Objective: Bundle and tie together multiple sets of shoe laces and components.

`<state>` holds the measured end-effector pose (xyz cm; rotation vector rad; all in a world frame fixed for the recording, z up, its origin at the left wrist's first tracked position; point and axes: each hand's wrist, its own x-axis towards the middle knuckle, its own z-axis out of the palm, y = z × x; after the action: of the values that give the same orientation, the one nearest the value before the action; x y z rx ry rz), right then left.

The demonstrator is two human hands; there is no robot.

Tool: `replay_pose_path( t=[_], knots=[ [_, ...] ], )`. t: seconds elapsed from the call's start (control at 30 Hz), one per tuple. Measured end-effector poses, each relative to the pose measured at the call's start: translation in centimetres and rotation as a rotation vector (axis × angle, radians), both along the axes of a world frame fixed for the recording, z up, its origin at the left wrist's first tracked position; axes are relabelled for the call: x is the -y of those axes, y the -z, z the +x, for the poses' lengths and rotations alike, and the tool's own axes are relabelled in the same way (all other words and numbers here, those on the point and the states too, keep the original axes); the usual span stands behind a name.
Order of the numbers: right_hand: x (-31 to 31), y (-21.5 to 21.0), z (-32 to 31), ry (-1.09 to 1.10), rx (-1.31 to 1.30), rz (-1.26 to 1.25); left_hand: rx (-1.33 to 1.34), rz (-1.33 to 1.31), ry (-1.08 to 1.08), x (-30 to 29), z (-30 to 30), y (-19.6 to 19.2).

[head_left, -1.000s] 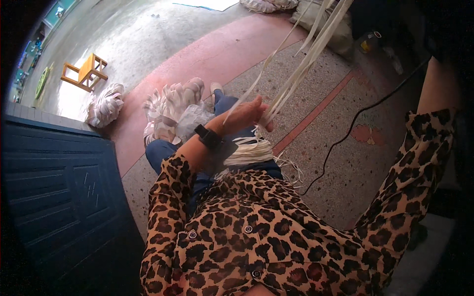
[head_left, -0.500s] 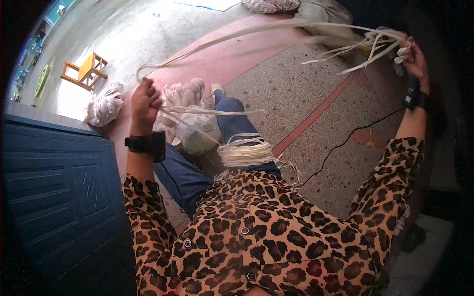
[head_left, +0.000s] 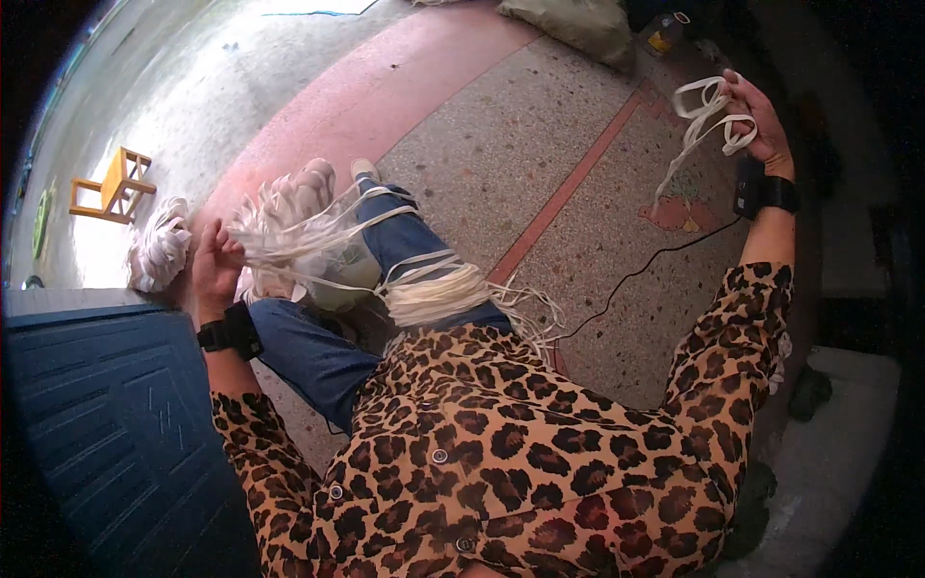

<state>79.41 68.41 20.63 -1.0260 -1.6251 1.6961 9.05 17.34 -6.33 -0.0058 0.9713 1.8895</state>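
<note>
My left hand [head_left: 218, 265] is closed on a bunch of thin white cords [head_left: 313, 239], flat like elastic. They trail right from the fingers toward my knee. My right hand [head_left: 759, 120], raised at the far right, holds a few loose white cord loops [head_left: 701, 120] between its fingers, with one end hanging down. Around my jeans-clad thigh lies a thick wrap of the same cord [head_left: 438, 297], and loose strands [head_left: 535, 316] spill off its right side. A black band is strapped round each wrist.
Bundles of pale looped strips [head_left: 306, 188] and a clear plastic bag [head_left: 337, 275] rest by my legs. Another pale bundle [head_left: 161, 246] sits near a small wooden chair [head_left: 114, 188]. A blue panelled door [head_left: 106, 385] stands left. A black cable [head_left: 636, 272] runs to my right wrist; a sack [head_left: 573, 29] lies ahead.
The long cord that stretched between my hands no longer spans them. More strands now trail from my left hand. My right hand has come lower and inward, and the whole view has shifted.
</note>
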Motion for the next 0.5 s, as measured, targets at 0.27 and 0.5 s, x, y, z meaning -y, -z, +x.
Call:
replay_pose_path(
  t=[0.27,0.5],
  knots=[
    [9.7,-4.5,-11.4,-0.32,0.089,0.965,-0.16,0.108,0.374,-8.5,11.9,-5.0],
    [20.3,-9.3,-21.9,-0.561,-0.096,0.178,-0.381,0.163,0.409,-15.4,18.7,-6.8]
  ],
)
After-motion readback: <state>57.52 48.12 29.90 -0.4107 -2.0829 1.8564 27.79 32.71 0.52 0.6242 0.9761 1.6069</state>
